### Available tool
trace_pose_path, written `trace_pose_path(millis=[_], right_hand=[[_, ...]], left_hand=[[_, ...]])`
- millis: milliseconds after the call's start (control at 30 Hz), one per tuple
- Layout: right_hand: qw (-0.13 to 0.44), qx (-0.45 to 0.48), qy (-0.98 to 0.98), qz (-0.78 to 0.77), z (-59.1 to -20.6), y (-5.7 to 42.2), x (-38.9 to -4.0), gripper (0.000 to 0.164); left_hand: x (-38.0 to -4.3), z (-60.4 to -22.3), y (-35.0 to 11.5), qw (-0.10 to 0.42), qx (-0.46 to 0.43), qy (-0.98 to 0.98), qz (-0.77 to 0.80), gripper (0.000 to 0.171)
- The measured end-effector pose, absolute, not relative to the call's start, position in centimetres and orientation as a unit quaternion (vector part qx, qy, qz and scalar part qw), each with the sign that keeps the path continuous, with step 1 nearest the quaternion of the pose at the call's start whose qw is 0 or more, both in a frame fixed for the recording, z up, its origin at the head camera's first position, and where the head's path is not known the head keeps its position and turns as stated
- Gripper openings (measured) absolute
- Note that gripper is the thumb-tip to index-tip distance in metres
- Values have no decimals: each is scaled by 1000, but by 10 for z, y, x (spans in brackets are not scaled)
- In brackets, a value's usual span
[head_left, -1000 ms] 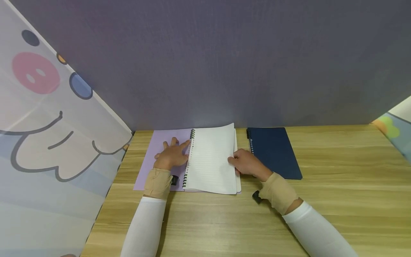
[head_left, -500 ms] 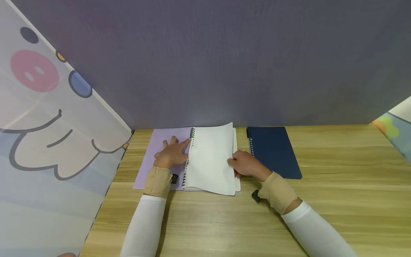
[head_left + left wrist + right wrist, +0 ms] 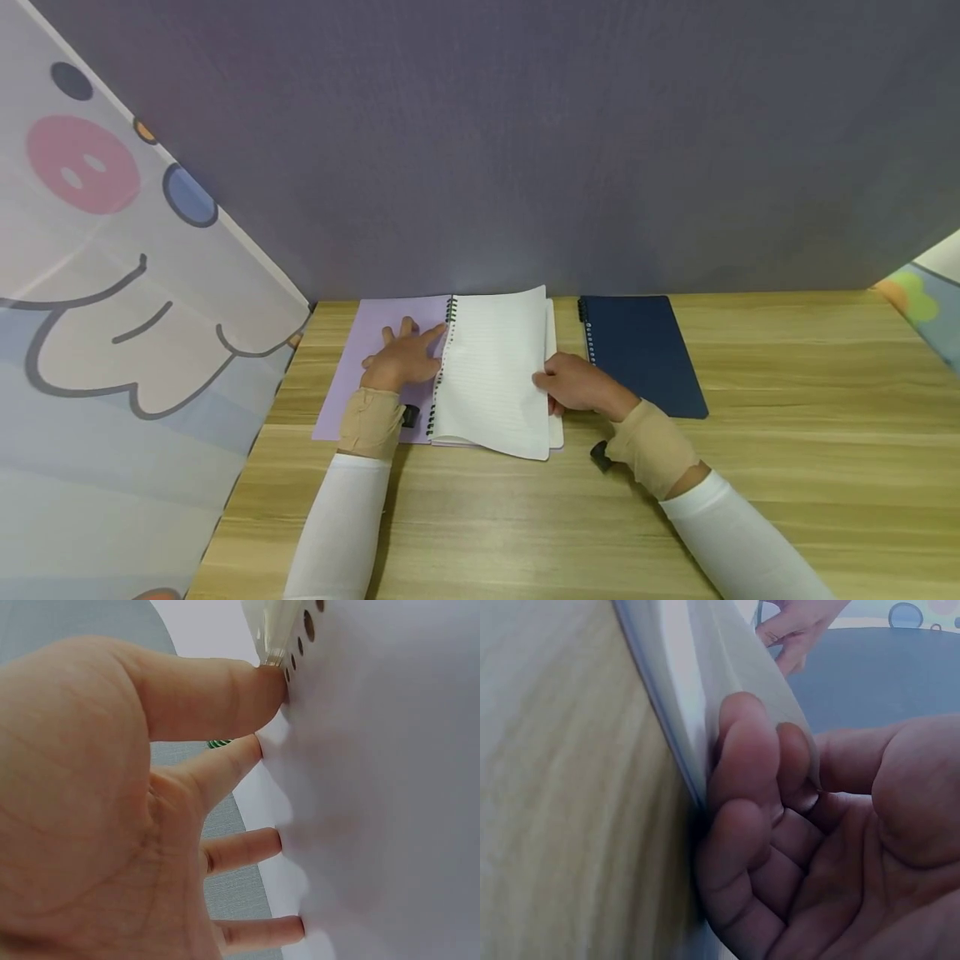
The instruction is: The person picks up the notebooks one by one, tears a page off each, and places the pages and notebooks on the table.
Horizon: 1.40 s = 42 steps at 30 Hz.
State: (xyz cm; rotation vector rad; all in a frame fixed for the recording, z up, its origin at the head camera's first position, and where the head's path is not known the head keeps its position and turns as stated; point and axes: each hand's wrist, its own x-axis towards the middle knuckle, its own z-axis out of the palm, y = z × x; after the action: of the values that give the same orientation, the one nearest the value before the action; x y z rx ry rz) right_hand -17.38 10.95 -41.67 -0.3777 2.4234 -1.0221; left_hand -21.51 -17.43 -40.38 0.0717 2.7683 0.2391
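Note:
A spiral notebook with a lilac cover (image 3: 345,400) lies opened on the table, black rings along its middle. My left hand (image 3: 401,362) presses the inside of that cover with spread fingertips, its thumb right at the ring holes. At the right edge of the lined white page (image 3: 491,375), my right hand (image 3: 577,383) pinches the paper between thumb and curled fingers, and the page bows up off the stack. In the right wrist view the page edge runs between the thumb (image 3: 847,761) and fingers. A closed navy notebook (image 3: 645,354) lies just beyond the right hand.
The wooden table (image 3: 787,433) ends at a grey upright panel (image 3: 525,150) close behind both notebooks. A white cartoon-printed sheet (image 3: 90,333) hangs along the left side. Black camera mounts (image 3: 600,457) stick out from the wrists.
The lower right corner of the gripped page has dipped slightly toward the front. Both hands keep nearly the same places, and the notebooks lie where they were.

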Motion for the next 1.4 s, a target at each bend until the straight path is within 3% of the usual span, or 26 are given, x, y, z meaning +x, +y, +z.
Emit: trace_pose_path(millis=[333,733,967,1400], right_hand=[[265,-130,864,-408,-418,113,-176,32],[236,-105,871,-418,-423,109,-175,32],[199,-87,884,-414,-426,108,-177,43],[189,-129,906,-355,-424,107,-176,38]], left_hand=[[-216,-405,-174,182,25,979,85,64],[-219,-404,-176,157,56,983,79,70],[-223,-408,-171,145,55,986,68,58],[-227,-410,-170,140,39,987,66,55]])
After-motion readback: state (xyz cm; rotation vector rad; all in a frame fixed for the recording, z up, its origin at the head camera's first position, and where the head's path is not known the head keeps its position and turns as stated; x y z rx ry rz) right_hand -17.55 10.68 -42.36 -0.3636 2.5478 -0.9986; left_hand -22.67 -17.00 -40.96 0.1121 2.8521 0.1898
